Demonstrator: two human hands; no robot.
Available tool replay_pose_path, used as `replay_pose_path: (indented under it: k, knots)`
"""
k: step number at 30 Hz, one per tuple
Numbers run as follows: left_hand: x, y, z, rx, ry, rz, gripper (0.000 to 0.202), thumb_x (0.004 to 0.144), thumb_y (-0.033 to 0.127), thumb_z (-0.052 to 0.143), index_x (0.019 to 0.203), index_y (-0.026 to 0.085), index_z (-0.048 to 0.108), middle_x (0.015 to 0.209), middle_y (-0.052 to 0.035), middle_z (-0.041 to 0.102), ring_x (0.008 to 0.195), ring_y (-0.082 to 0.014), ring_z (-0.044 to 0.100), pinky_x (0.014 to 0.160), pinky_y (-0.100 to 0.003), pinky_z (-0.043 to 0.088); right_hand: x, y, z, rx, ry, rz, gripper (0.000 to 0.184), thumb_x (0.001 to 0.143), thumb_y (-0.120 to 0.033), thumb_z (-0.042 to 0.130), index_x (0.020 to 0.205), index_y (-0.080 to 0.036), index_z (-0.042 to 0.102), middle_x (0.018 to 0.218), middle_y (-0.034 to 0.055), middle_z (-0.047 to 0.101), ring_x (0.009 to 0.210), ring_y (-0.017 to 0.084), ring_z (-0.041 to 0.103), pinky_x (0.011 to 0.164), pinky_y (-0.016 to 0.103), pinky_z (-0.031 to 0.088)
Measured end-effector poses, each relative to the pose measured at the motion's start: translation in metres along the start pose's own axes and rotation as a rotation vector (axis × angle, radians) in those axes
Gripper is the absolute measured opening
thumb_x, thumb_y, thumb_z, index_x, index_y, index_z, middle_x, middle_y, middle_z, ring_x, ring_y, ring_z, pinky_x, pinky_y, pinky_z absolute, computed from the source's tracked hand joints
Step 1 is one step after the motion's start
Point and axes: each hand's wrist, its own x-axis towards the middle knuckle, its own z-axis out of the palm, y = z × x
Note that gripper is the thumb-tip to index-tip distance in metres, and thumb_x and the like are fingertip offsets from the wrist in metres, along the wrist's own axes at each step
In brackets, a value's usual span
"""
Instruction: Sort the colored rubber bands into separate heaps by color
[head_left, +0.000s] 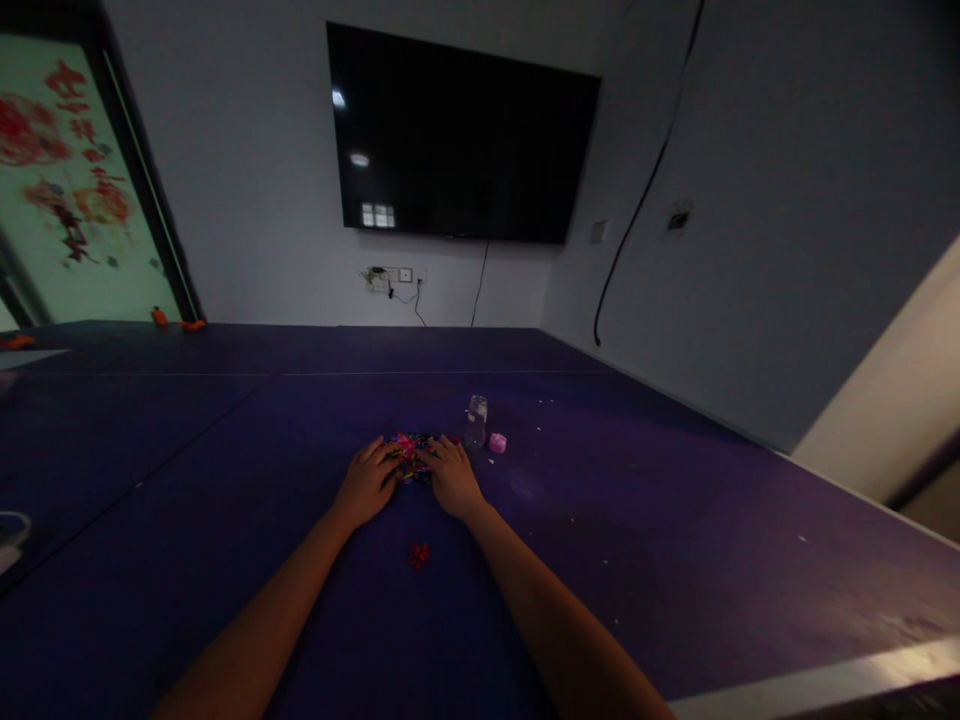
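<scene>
At the far left edge of the dark blue-purple table (187,480) lies a white object with a loop (11,545), only partly in view, and small orange objects (159,316) sit along the table's far edge. Further right comes the left hand (367,480), palm down, its fingers apart and stretched toward the right, the tips touching the near-left side of a colourful heap of small pieces (409,455). The heap lies on the table between the two hands; it has no single pointing end, but its visible spread runs longer from side to side, and the pieces are too small to tell how each lies. Nearer the person, between the forearms, is a small red cluster (419,555). The right hand (454,480) is also palm down with fingers apart, angled forward and left, touching the heap's right side. Whether either hand pinches any piece, I cannot tell. Just beyond its fingers is a clear bottle (476,425), long axis running up the view, with a pink cap (498,442) just right of it.
</scene>
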Motion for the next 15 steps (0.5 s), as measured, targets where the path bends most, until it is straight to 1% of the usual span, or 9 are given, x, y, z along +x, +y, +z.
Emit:
replay_pose_path:
  k: [3,5,7,9,10,13,15]
  knots:
    - [0.0001,-0.0006,0.0018,0.034,0.006,-0.063,0.028,0.087,0.029,0.049,0.109,0.023,0.066,0.127,-0.0068,0.058,0.128,-0.0306,0.041,0.103,-0.052,0.036,0.0,-0.0004,-0.001,-0.001,-0.006,0.002,0.045,0.084,-0.014,0.044,0.126,-0.025,0.056,0.142,0.0046,0.042,0.137,0.025,0.024,0.111,0.047,0.017]
    - [0.0004,-0.0013,0.0028,0.054,0.009,-0.096,0.029,0.089,0.03,0.047,0.109,0.021,0.066,0.125,-0.0085,0.059,0.128,-0.0312,0.041,0.103,-0.052,0.036,0.0003,-0.0004,-0.0015,-0.004,0.007,0.044,0.04,0.085,-0.015,0.044,0.121,-0.023,0.06,0.14,0.0055,0.045,0.136,0.025,0.026,0.11,0.047,0.017]
    - [0.0006,-0.002,0.0031,0.064,0.018,-0.113,0.031,0.089,0.03,0.046,0.11,0.018,0.065,0.124,-0.0103,0.06,0.127,-0.0315,0.041,0.103,-0.052,0.037,0.0008,-0.0001,-0.0018,0.0,0.034,0.1,0.039,0.085,-0.015,0.043,0.12,-0.02,0.061,0.138,0.0079,0.047,0.135,0.026,0.028,0.11,0.047,0.019]
    - [0.0006,-0.0024,0.0029,0.049,0.031,-0.092,0.032,0.089,0.029,0.046,0.114,0.018,0.063,0.124,-0.0102,0.06,0.127,-0.03,0.042,0.103,-0.05,0.037,0.0011,0.0002,-0.0015,0.016,0.06,0.123,0.04,0.086,-0.015,0.043,0.123,-0.017,0.058,0.137,0.01,0.047,0.134,0.026,0.03,0.109,0.045,0.022]
    - [0.0004,-0.0025,0.0027,0.031,0.035,-0.064,0.032,0.089,0.029,0.046,0.116,0.02,0.062,0.125,-0.009,0.059,0.127,-0.0286,0.041,0.104,-0.049,0.037,0.0012,0.0001,-0.0012,0.027,0.066,0.112,0.041,0.086,-0.015,0.044,0.125,-0.018,0.057,0.138,0.0101,0.047,0.133,0.026,0.031,0.108,0.044,0.024]
    - [-0.0004,-0.0018,0.0019,-0.022,0.016,0.033,0.035,0.089,0.027,0.046,0.122,0.025,0.058,0.131,-0.0051,0.055,0.129,-0.0253,0.039,0.105,-0.048,0.035,0.0009,-0.0007,0.0006,0.042,0.056,0.026,0.045,0.086,-0.016,0.046,0.129,-0.024,0.053,0.139,0.0079,0.045,0.134,0.025,0.031,0.108,0.043,0.025]
    - [-0.0009,-0.0011,0.0016,-0.028,0.0,0.052,0.035,0.089,0.027,0.046,0.122,0.025,0.058,0.133,-0.0049,0.054,0.13,-0.0258,0.038,0.105,-0.049,0.034,0.0005,-0.0014,0.0018,0.028,0.038,-0.017,0.044,0.086,-0.018,0.046,0.129,-0.026,0.053,0.14,0.007,0.044,0.134,0.025,0.03,0.109,0.045,0.023]
